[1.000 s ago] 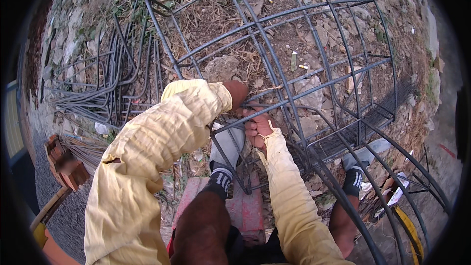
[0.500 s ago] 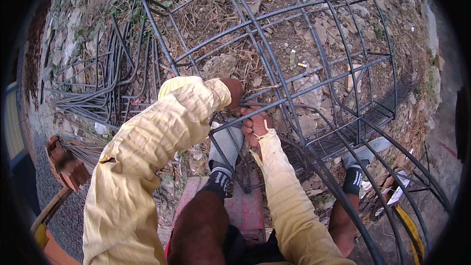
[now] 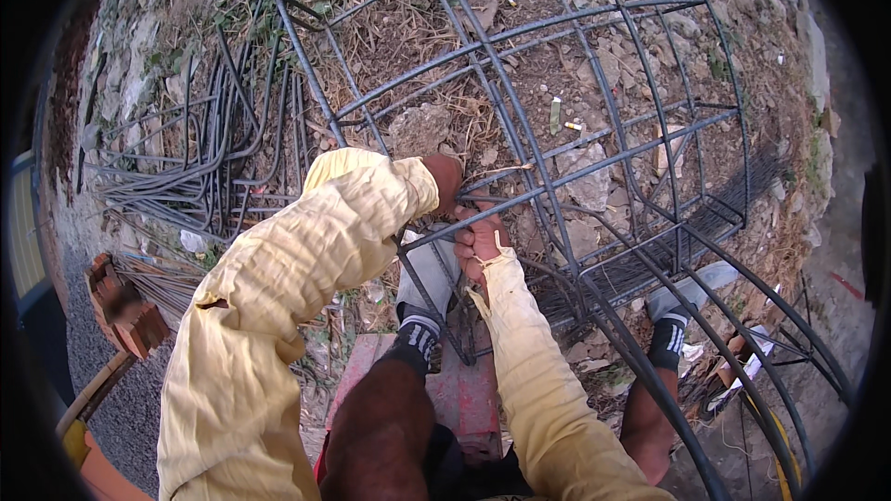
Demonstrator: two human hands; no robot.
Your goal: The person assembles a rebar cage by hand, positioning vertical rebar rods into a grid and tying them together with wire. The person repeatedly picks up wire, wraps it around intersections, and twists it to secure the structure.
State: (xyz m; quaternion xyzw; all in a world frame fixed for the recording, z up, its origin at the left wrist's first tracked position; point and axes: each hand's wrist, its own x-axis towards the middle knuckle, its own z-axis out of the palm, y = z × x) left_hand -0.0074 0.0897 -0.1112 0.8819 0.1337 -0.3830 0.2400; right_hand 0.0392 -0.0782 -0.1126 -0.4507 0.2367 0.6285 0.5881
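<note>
A cage of dark steel rebar spreads in front of me, its long bars crossed by bent square hoops. Both my hands are at its near left corner, close together at a bar. My left hand bends down over the steel from a yellow sleeve; its fingers are mostly hidden. Just right of it and lower, my right hand is closed, fingers curled and pressed together against the bar. What lies inside its grip is too small to see. Below the hands a hoop reaches down past my grey shoe.
Bent rebar pieces are heaped at the left, above broken bricks. Thin dark rods lie under the cage at right. A reddish board is between my legs. Long bars curve toward me at lower right. Stones and dry grass cover the ground.
The hands stay at the same corner; the right hand has turned slightly and shifted a little. The view has moved very slightly.
</note>
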